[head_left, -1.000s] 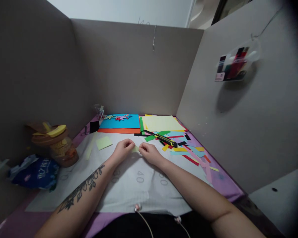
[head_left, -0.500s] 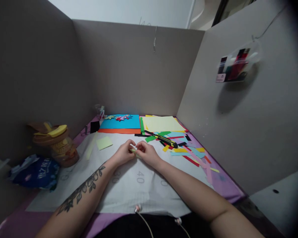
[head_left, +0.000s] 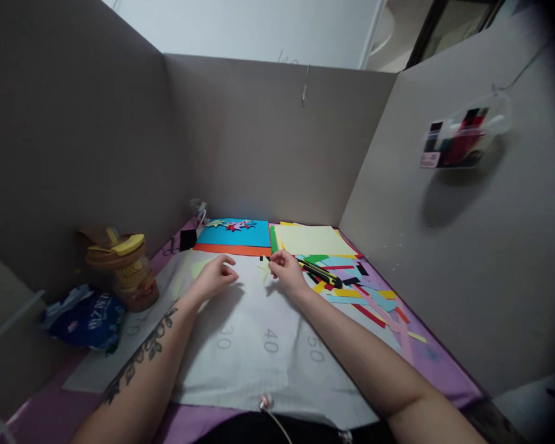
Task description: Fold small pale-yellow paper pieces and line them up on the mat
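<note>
Pale-green paper (head_left: pixel 264 270) in right hand (head_left: pixel 287 270) points lengthwise up the view.

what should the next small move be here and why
I'd probably lay the pale green paper piece beside the folded paper stars on the blue sheet. The right hand pinches it by one side, the left hand is off it with fingers apart, and its pointed outline looks star-like, though it's too small to be sure it's finished.
</note>
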### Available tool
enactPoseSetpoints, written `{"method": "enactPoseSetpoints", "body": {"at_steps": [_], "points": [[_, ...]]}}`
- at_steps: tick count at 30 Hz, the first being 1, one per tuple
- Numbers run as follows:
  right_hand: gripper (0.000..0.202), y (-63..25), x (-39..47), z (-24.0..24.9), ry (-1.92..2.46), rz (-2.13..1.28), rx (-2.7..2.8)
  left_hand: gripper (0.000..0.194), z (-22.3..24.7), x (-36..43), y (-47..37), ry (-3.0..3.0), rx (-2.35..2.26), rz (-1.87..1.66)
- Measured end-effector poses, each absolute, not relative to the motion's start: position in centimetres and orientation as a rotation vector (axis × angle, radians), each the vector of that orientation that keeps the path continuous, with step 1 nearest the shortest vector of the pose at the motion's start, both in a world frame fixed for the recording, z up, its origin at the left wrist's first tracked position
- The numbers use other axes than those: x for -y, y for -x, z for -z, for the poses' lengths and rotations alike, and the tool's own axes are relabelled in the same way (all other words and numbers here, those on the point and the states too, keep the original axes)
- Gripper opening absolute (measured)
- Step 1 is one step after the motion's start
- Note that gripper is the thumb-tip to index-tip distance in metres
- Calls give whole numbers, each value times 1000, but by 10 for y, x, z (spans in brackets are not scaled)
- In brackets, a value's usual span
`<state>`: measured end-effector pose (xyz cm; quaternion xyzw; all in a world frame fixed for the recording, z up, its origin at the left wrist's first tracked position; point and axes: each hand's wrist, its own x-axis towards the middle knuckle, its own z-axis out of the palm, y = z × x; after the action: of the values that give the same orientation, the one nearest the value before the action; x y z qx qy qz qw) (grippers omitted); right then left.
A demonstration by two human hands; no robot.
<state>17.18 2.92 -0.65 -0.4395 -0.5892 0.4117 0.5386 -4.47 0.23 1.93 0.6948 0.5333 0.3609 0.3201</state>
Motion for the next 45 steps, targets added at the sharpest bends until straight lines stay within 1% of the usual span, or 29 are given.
{"method": "enactPoseSetpoints", "body": {"at_steps": [3, 5, 6, 8, 12, 19, 23, 26, 33, 37, 39, 41, 43, 45], "points": [[14, -162, -53, 13, 1205, -899, 1413, 16, -27, -10, 82, -2037, -1791, -864], [9, -156, -63, 19, 1350, -692, 1522, 13, -28, -12, 98, -2149, -1966, -659], [8, -155, -66, 22, 1383, -642, 1544, 11, -28, -13, 102, -2179, -1999, -560], [11, -154, -67, 27, 1486, -497, 1639, 11, -26, -14, 104, -2209, -2002, -431], [16, -160, -67, 31, 1689, -284, 1844, 11, -20, -15, 95, -2243, -1985, -323], [17, -169, -67, 30, 1569, -88, 2036, 16, -20, -20, 92, -2257, -1992, -318], [34, -177, -58, 33, 1276, -134, 2245, 17, -20, -20, 93, -2258, -1985, -319], [41, -181, -50, 39, 1173, -212, 2426, 19, -20, -20, 94, -2273, -1984, -268], [62, -185, -39, 41, 1304, -303, 2574, 24, -23, -22, 97, -2275, -1964, -170], [75, -185, -30, 37, 1390, -319, 2525, 27, -22, -22, 97, -2294, -1958, -114], [75, -184, -20, 34, 1369, -245, 2498, 30, -22, -21, 97, -2318, -1969, -97], [67, -181, -7, 30, 1257, -172, 2551, 32, -22, -20, 96, -2337, -1979, -98], [56, -178, 8, 25, 1079, -205, 2666, 32, -22, -18, 94, -2347, -1984, -104], [50, -175, 21, 22, 917, -270, 2733, 32, -22, -17, 92, -2349, -2006, -106]]}}
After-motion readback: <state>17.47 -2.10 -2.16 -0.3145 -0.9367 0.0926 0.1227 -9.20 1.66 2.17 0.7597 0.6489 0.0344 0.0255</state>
